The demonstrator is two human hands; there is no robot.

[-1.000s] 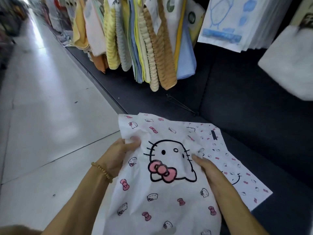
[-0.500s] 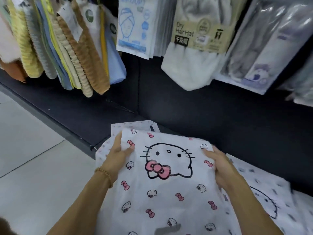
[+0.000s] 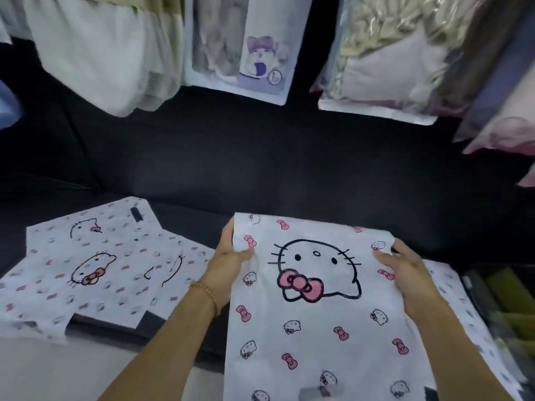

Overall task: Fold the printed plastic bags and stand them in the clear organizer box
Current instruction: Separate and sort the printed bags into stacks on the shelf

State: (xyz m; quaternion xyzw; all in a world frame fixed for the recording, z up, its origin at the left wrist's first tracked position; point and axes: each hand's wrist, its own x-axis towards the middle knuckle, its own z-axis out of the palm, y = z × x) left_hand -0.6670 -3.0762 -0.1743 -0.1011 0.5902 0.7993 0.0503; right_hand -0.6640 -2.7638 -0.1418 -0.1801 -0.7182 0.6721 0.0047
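The printed plastic bag (image 3: pixel 315 308), white with a large cat face, a pink bow and small scattered bows, is held spread flat in front of the person, its top edge over the dark shelf (image 3: pixel 260 169). It looks thin, light and limp, likely slick, so it should crease readily but slide and spring open unless each fold is pressed; the side edges near the top corners seem the best places to hold it taut. The left hand (image 3: pixel 228 264) grips the upper left edge, thumb on the printed face and fingers curled behind. The right hand (image 3: pixel 405 273) holds the upper right edge, fingers lying over the front. More printed bags (image 3: pixel 86 270) lie overlapping on the shelf to the left, another partly beneath on the right. At the far right edge sits what may be the clear organizer box (image 3: pixel 498 302), too blurred to confirm. Packaged goods (image 3: pixel 240 47) hang above.
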